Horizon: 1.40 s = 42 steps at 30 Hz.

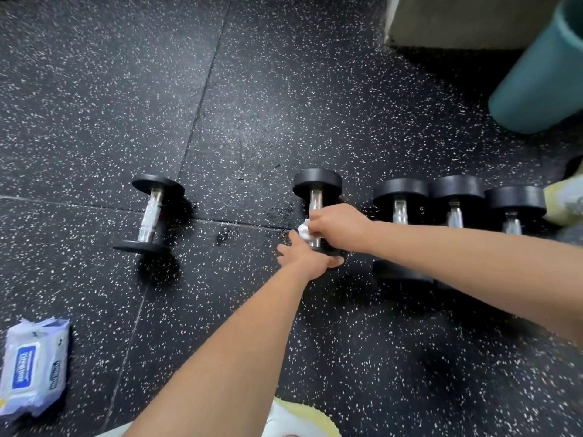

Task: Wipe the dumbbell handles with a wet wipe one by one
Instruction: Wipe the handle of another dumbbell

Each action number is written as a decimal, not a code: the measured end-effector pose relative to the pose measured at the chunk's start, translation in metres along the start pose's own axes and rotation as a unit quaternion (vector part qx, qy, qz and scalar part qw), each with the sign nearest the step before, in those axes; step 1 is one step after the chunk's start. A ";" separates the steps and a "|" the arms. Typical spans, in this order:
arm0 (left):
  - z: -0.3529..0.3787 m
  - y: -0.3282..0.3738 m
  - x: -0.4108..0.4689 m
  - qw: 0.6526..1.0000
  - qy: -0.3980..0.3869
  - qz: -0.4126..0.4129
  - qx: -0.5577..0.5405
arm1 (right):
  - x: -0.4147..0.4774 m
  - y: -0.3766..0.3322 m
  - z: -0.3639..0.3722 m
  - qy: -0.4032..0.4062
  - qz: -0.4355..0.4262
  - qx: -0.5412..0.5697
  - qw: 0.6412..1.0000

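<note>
Several black dumbbells with chrome handles lie on the speckled floor. On the middle dumbbell (317, 184), my right hand (336, 227) grips a crumpled white wet wipe (305, 231) wrapped against the handle's near part. My left hand (307, 258) holds that dumbbell's near weight head, which it mostly hides. A lone dumbbell (150, 212) lies apart to the left. Three more dumbbells (457, 200) sit side by side on the right, partly hidden behind my right forearm.
A pack of wet wipes (34, 367) lies at the lower left on the rubber floor (252, 89). A teal bin (542, 74) and a concrete block (457, 20) stand at the upper right. Yellow shoes show at the right edge (564, 200) and bottom (299, 421).
</note>
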<state>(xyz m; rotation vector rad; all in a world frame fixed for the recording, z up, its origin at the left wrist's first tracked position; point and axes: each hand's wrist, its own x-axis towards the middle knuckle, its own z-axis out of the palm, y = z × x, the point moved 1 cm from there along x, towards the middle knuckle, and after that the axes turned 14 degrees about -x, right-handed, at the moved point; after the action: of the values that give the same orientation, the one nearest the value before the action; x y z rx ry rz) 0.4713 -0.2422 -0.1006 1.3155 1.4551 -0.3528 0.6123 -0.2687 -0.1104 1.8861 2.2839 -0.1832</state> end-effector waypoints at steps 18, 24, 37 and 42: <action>-0.011 0.000 0.001 0.998 -0.033 -0.022 -0.046 | 0.015 0.009 -0.014 -0.019 0.053 -0.049 0.997; -0.006 -0.002 0.002 0.998 -0.018 -0.020 -0.051 | 0.025 0.004 -0.021 -0.019 0.198 -0.033 0.979; 0.003 0.001 -0.003 1.000 -0.029 -0.011 -0.006 | 0.026 0.015 -0.019 -0.040 0.187 -0.044 0.981; 0.003 0.002 0.001 0.999 -0.030 -0.023 -0.018 | 0.014 0.003 -0.015 -0.046 0.116 -0.049 0.991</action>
<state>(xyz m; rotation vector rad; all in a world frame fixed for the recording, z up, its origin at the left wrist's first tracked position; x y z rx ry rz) 0.4746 -0.2431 -0.1013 1.2348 1.4366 -0.3924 0.6118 -0.2511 -0.0987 2.0270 1.9595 -0.1217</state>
